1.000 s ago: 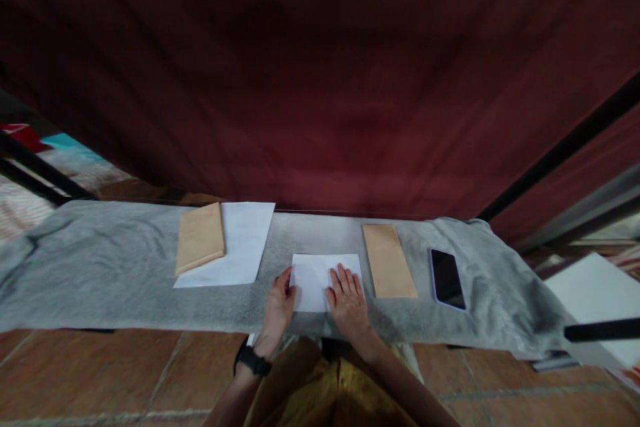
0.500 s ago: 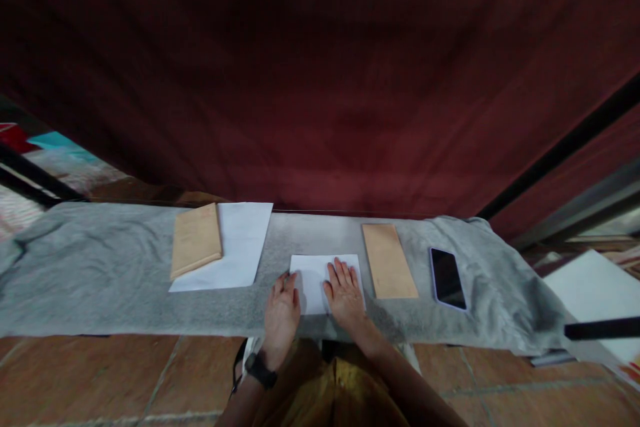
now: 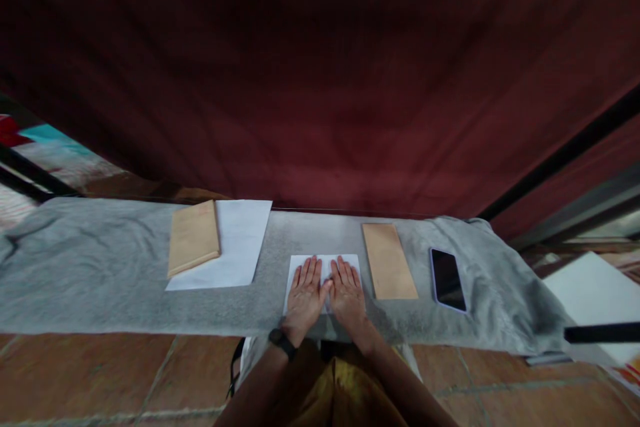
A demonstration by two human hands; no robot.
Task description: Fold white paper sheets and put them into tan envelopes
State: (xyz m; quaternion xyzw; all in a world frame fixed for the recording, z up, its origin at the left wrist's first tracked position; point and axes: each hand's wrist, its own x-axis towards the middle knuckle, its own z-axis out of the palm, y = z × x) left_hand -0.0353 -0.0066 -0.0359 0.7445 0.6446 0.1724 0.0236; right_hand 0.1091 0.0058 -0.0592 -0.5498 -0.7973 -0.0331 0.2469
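A white sheet of paper lies on the grey cloth in front of me. Flat on its left half rests my left hand, fingers stretched out, with a dark watch on the wrist. My right hand is laid flat on the right half, its fingers extended too. The thumbs meet or nearly meet near the sheet's middle. Much of the paper is hidden beneath both hands. To the right of it lies a flat brown envelope or card.
A stack of brown envelopes or cards sits on larger white paper at the left. A phone lies on the right of the grey cloth. Behind hangs a dark red curtain. Black bars stand at the sides.
My left hand has moved right, from the sheet's left edge onto the paper, and now lies flat beside the right hand. The right hand has barely moved.
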